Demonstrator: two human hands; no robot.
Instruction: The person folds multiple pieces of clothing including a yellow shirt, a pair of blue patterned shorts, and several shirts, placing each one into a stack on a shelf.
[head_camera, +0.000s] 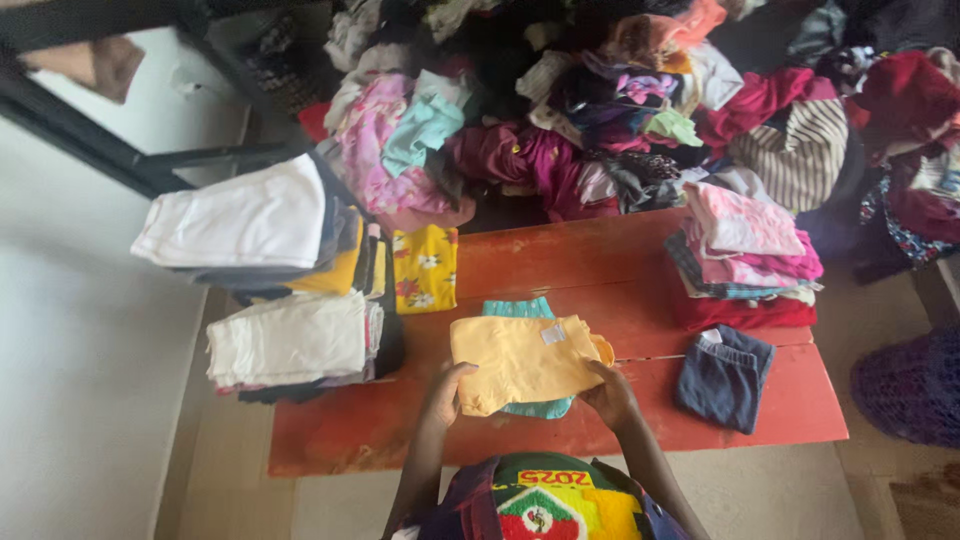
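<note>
Far left, at nine o'clock, two stacks of folded clothes: the upper stack (250, 225) topped in white, the lower stack (295, 340) just below it, hanging over the red desk (560, 260) edge. Next along, a yellow flowered piece (425, 268) lies flat at ten o'clock from the hands.

Centre now: the left hand (447, 392) has its grip closed on the lower left corner of the yellow garment (520, 360), thumb on top. That garment lies folded at the middle of the desk, resting on a teal garment (520, 310) that peeks out above and below it. The right hand (610, 395) pinches the lower right edge, fingers curled around the cloth.

Moving right, a dark blue garment (725, 375) sits at three o'clock, apart from the hands. Up at one o'clock, a pink-topped stack (745, 255) stands on the desk. Across the top, at twelve, a big loose heap (620, 110) of mixed clothes.
</note>
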